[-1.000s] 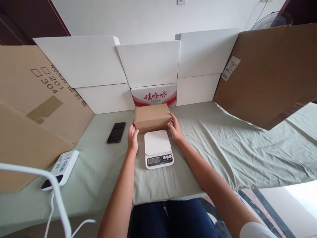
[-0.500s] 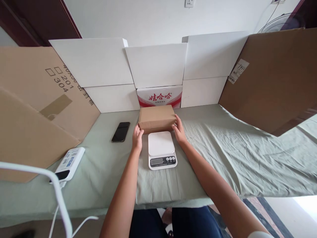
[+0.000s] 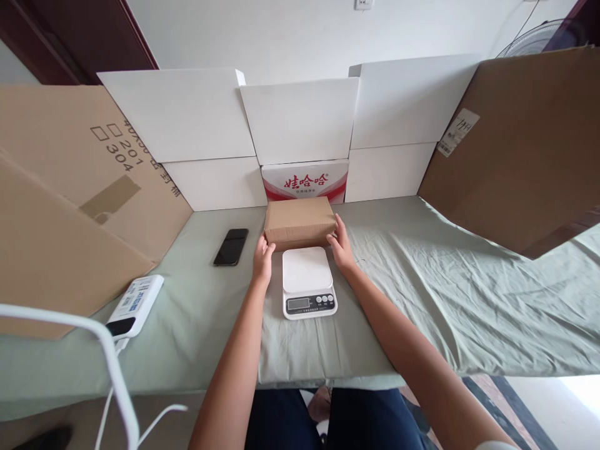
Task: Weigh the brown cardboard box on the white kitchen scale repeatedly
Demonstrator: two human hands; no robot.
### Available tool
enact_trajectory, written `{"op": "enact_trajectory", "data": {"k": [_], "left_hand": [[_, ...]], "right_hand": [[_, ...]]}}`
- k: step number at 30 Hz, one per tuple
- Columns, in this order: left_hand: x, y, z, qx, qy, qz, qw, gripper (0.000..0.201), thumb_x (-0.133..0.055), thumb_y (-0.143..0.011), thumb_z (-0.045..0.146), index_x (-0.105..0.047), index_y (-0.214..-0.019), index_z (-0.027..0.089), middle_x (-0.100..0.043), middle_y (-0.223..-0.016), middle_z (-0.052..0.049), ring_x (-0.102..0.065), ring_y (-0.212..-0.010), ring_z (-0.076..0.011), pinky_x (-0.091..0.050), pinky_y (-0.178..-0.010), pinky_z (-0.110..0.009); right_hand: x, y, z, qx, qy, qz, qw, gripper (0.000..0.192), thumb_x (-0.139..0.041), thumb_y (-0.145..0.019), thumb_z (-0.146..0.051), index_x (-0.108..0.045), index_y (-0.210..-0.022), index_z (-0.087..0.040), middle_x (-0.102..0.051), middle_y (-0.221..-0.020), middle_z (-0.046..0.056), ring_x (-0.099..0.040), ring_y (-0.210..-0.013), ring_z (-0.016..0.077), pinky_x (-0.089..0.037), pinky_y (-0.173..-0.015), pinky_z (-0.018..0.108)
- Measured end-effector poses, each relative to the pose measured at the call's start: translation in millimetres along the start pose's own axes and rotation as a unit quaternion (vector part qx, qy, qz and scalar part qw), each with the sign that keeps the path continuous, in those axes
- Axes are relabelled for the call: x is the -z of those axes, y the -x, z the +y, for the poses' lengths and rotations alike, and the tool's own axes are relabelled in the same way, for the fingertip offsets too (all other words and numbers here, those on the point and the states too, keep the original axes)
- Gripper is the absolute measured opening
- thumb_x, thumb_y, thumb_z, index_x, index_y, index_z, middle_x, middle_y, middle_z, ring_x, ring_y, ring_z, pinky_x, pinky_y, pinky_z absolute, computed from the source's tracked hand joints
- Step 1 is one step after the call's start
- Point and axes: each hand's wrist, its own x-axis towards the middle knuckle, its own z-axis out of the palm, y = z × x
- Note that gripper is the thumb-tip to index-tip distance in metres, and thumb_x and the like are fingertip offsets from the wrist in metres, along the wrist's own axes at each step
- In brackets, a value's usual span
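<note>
A small brown cardboard box (image 3: pixel 300 217) is held between my two hands, just behind a white kitchen scale (image 3: pixel 307 272). My left hand (image 3: pixel 263 257) presses its left front corner, thumb on the near side. At the right front corner, my right hand (image 3: pixel 342 244) grips in the same way, with its fingers along the side. The scale's plate has nothing on it, and its display and buttons face me. To the left of my left hand a black smartphone (image 3: pixel 231 247) lies flat on the cloth.
White boxes (image 3: pixel 297 122) are stacked along the back, with a red-and-white printed carton (image 3: pixel 304 181) below. Large cardboard boxes flank the left (image 3: pixel 70 206) and right (image 3: pixel 520 150). A white power bank (image 3: pixel 135 305) with a cable sits at left on the green cloth (image 3: pixel 197 350).
The view has shifted slightly. My hands stay on the cardboard box, and it shows no clear movement relative to the scale.
</note>
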Motion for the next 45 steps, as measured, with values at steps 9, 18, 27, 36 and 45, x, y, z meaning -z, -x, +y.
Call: {"op": "enact_trajectory", "data": {"k": [9,18,27,36,45], "left_hand": [[-3.8,3.9,8.3,-0.011,0.004,-0.02,1.0,0.056,-0.067,-0.085,0.038,-0.06,-0.138,0.021,-0.058,-0.148,-0.012,-0.044,-0.146,-0.0309,-0.03,-0.123,-0.046],[3.3,22.5,28.1,-0.108,-0.029,-0.003,0.994,0.076,-0.071,-0.082,0.05,-0.05,-0.147,0.017,-0.054,-0.15,-0.019,-0.045,-0.144,-0.0358,-0.035,-0.119,-0.049],[24.2,109.4,37.3,-0.08,-0.078,0.031,0.993,0.075,-0.069,-0.083,0.048,-0.05,-0.149,0.016,-0.059,-0.145,-0.02,-0.052,-0.139,-0.037,-0.04,-0.116,-0.051],[23.3,124.0,39.1,-0.037,-0.07,0.045,0.996,0.076,-0.07,-0.081,0.05,-0.052,-0.147,0.016,-0.058,-0.146,-0.02,-0.053,-0.138,-0.0368,-0.041,-0.116,-0.051],[24.6,121.3,35.3,-0.023,-0.06,0.061,0.996,0.077,-0.071,-0.08,0.051,-0.054,-0.146,0.014,-0.058,-0.146,-0.022,-0.053,-0.138,-0.0374,-0.041,-0.115,-0.052]], "right_hand": [[0.9,-0.4,5.4,0.017,-0.005,-0.016,1.0,0.082,-0.06,-0.09,-0.054,-0.024,-0.16,-0.032,-0.028,-0.169,0.003,-0.032,-0.154,0.0285,-0.036,-0.122,0.049],[5.5,12.9,-23.1,0.129,0.061,0.002,0.99,0.085,-0.055,-0.093,-0.063,-0.016,-0.163,-0.033,-0.021,-0.171,0.006,-0.027,-0.156,0.0313,-0.033,-0.124,0.051],[25.6,94.7,-51.0,0.102,0.097,-0.02,0.99,0.075,-0.051,-0.099,-0.054,-0.017,-0.162,-0.035,-0.024,-0.169,0.007,-0.027,-0.156,0.0317,-0.034,-0.123,0.053],[25.1,100.6,-51.0,0.087,0.108,-0.017,0.99,0.07,-0.049,-0.1,-0.054,-0.021,-0.161,-0.034,-0.03,-0.166,0.008,-0.031,-0.153,0.0317,-0.036,-0.12,0.053],[24.5,98.6,-57.8,0.092,0.125,-0.017,0.988,0.068,-0.047,-0.099,-0.057,-0.026,-0.159,-0.033,-0.038,-0.16,0.01,-0.04,-0.146,0.0325,-0.046,-0.11,0.049]]}}
